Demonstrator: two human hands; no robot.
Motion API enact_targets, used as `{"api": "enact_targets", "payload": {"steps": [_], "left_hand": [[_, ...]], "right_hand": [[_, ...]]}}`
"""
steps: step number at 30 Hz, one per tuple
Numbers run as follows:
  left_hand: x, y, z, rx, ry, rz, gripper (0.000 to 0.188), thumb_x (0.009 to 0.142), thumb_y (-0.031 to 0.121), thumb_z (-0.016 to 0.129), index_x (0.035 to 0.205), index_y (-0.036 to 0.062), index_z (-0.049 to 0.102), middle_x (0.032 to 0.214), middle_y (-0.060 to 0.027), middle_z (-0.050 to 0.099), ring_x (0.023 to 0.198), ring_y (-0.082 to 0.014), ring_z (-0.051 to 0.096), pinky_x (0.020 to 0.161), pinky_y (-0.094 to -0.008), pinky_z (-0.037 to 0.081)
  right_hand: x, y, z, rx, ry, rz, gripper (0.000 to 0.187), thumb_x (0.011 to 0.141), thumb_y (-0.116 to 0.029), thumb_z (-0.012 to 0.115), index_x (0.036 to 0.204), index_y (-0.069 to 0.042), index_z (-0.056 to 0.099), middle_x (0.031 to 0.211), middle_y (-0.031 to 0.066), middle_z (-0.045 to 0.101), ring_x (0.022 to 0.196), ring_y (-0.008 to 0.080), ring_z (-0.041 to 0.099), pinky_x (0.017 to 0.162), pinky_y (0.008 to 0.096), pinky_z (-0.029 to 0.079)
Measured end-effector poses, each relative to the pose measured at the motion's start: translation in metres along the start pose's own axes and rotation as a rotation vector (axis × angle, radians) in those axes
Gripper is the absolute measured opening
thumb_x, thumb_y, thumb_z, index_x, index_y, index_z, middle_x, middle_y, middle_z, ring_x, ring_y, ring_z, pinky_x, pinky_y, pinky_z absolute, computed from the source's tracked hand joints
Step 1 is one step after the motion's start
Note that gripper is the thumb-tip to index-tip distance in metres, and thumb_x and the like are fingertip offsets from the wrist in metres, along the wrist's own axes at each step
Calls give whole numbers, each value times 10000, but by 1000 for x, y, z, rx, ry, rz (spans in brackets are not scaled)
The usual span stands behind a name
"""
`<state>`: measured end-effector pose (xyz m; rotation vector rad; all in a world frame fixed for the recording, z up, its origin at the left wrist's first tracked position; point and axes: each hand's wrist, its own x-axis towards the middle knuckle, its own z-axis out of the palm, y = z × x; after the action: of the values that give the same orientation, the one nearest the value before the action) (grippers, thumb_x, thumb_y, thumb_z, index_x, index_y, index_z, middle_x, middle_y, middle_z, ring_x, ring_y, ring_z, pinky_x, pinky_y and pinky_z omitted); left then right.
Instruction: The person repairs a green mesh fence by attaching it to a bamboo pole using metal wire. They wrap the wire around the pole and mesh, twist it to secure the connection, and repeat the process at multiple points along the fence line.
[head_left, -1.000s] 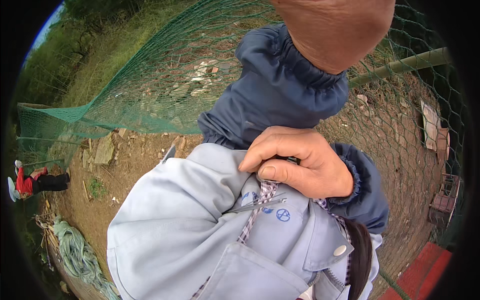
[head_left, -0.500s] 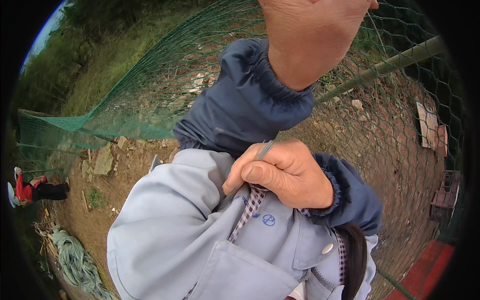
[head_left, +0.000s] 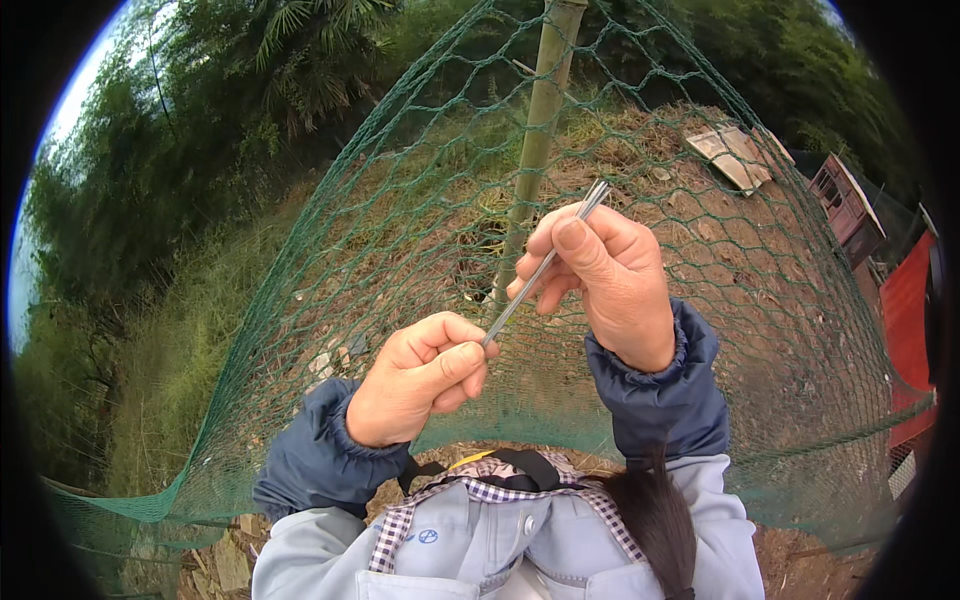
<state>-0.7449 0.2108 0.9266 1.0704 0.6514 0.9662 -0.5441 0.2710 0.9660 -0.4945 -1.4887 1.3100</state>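
Note:
A thin grey strip [head_left: 505, 315], like a tie or a stiff wire, slants up to the right between my two hands. My left hand [head_left: 415, 380] pinches its lower end between thumb and fingers. My right hand [head_left: 610, 280] grips it higher up under the thumb, and the tip sticks out above that hand. Both hands are raised in front of a green mesh net [head_left: 400, 200]. Dark blue cuffs and a grey jacket with a checked collar show at the bottom.
An upright bamboo pole [head_left: 540, 120] stands behind the net, just beyond my right hand. Bare earth and dry grass lie past it, with flat boards [head_left: 735, 155], a reddish crate [head_left: 840, 195] and a red structure [head_left: 905, 310] at right. Trees and tall grass are at left.
The view has lifted from my chest to the net. My hand drew the grey strip from my collar, and both hands now hold it up before the net.

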Motion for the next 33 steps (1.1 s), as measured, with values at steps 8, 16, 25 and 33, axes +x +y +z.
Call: {"api": "enact_targets", "payload": {"steps": [8, 16, 25, 33], "left_hand": [[4, -25, 0, 13, 132, 240, 110, 921, 99, 543, 1009, 35, 554, 713, -44, 604, 501, -27, 392, 444, -178, 285], [11, -28, 3, 30, 138, 258, 94, 925, 109, 533, 987, 40, 539, 707, -80, 601, 485, -58, 400, 441, -191, 298], [10, -34, -1, 24, 118, 198, 147, 955, 153, 495, 1019, 28, 538, 741, -45, 600, 540, -49, 427, 467, -183, 316], [10, -33, 3, 116, 119, 228, 109, 936, 125, 515, 984, 30, 539, 676, -42, 553, 492, -36, 331, 441, -190, 246]], "right_hand": [[-16, 19, 7, 23, -82, 125, 119, 875, -73, 608, 958, -11, 551, 844, 35, 625, 763, 98, 628, 579, 207, 480], [-15, 18, 6, 56, -53, 128, 83, 892, -81, 572, 904, -5, 541, 810, 36, 621, 722, 90, 621, 574, 213, 483], [-17, 26, 4, -64, 87, -30, 64, 911, -79, 538, 899, -22, 509, 766, 30, 600, 667, 82, 591, 590, 220, 497], [-19, -38, -59, 165, 324, -739, 90, 955, -116, 461, 981, -37, 493, 954, 97, 545, 860, 211, 595, 705, 349, 556]]}}
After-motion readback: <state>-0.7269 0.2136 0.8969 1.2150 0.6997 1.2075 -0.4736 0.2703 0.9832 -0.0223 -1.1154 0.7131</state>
